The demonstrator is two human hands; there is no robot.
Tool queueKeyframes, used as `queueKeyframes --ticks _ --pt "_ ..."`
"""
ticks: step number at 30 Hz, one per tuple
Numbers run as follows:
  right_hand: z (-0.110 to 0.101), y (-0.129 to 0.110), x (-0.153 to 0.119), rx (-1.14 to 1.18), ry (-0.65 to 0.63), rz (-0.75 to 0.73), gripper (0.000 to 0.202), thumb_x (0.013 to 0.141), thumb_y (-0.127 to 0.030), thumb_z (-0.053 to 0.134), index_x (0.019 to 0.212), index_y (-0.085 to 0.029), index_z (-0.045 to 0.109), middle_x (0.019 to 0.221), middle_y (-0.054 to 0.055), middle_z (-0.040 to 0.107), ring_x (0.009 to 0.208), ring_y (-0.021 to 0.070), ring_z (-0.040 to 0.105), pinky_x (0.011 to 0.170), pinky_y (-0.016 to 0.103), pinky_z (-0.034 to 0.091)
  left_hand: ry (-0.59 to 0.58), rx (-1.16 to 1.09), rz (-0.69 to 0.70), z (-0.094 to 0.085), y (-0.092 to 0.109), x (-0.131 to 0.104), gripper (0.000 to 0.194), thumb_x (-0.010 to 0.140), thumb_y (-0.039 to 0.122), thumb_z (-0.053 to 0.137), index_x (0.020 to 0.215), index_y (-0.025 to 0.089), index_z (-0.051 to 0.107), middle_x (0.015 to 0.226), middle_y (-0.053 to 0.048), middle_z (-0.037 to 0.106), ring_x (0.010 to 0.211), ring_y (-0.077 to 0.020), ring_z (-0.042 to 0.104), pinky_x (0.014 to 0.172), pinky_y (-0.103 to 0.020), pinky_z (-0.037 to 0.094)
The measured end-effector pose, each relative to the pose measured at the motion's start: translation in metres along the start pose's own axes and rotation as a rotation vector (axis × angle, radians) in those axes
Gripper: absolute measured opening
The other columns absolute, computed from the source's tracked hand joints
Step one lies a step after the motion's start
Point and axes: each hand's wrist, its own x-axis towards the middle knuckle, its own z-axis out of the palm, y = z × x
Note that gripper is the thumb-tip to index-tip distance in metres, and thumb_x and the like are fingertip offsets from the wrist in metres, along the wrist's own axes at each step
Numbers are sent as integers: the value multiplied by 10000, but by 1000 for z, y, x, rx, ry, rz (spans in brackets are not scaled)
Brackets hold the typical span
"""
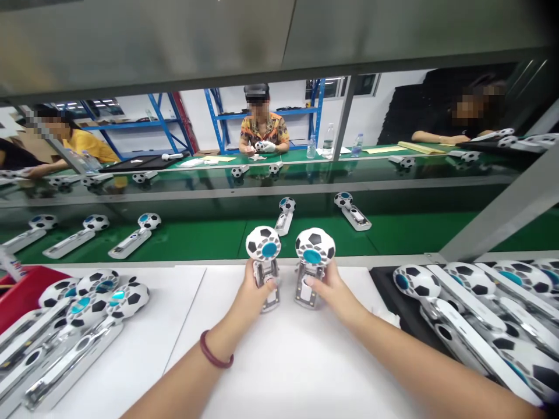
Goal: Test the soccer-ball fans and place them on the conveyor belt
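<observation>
We hold two football-patterned handheld units upright over the white worktop [288,361], one in each hand. Our left hand [253,291] is wrapped around the white handle of the left unit [264,250], thumb pressed on its front panel; our right hand [329,288] clasps the handle of the right unit [314,251] the same way. The two ball heads stand side by side, nearly touching, their blue centres facing us, which probably lets us compare both fronts at once.

Left of our left hand lies a pile of the same units [82,314], heads overlapping, next to a red tray [24,288]. Right of our right hand, more units [471,302] lie in a row on a black mat [386,282], handles pointing toward us, seemingly kept apart from the other batch.

Beyond both hands runs a green conveyor belt [196,238] carrying single units laid flat and spaced apart. Across it, other people sit at their own bench; one [263,131] handles a similar ball-headed piece.
</observation>
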Motion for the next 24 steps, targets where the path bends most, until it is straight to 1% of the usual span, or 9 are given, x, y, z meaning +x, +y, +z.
queueKeyframes --ticks 2,3,5,8,12,16,19,22,24 --pt "-2 8 -2 22 -75 162 537 645 -395 744 1045 -226 429 993 44 581 950 221 567 878 399 416 -54 -22 -78 -2 -10 -6 625 640 436 725 1104 185 389 945 -82 601 806 -225 610 712 -345 474" --pt "0 9 -3 50 -92 209 495 669 -418 719 1019 -220 432 942 41 590 926 229 581 852 414 432 -81 -59 -131 -3 -12 -9 583 681 444 689 1105 186 384 915 -78 604 755 -214 611 675 -341 477" --pt "5 11 -5 123 -94 246 443 706 -441 677 995 -227 418 882 21 593 877 219 601 810 412 456 -125 -179 -231 -4 -11 -14 483 742 434 626 1080 189 384 839 -57 601 646 -182 594 603 -318 474" --pt "11 11 -7 224 -92 307 454 702 -360 696 1019 -252 390 828 -13 589 804 182 604 793 396 465 -179 -356 -284 -6 -4 -18 357 765 316 599 1033 199 395 835 -46 596 659 -169 584 630 -321 481" --pt "10 14 -8 242 -115 309 525 660 -280 729 1042 -253 369 812 -18 583 781 177 594 790 410 467 -204 -385 -305 -9 -1 -21 319 761 238 580 1019 205 396 865 -45 591 697 -173 583 669 -349 488" --pt "10 14 -8 205 -152 329 517 661 -295 726 1033 -239 371 881 8 568 830 206 590 754 401 461 -221 -308 -324 -8 -4 -22 302 760 246 596 997 201 413 866 -41 583 693 -170 584 633 -314 476" --pt "10 11 -10 207 -188 346 502 672 -289 715 1038 -232 376 913 18 556 865 220 585 750 385 454 -229 -280 -333 -7 -3 -22 332 749 262 611 1007 198 412 870 -47 582 692 -183 589 635 -326 475" --pt "11 9 -12 222 -234 314 464 697 -277 695 1038 -224 384 910 21 557 850 213 582 734 369 455 -231 -252 -345 -6 -1 -22 378 746 272 614 1050 203 399 877 -56 589 711 -199 594 657 -343 475" --pt "12 10 -12 223 -254 291 443 709 -267 688 1034 -221 389 908 18 553 831 200 578 737 366 455 -237 -226 -341 -6 1 -22 394 754 285 603 1076 205 389 838 -55 593 699 -204 591 633 -332 468"
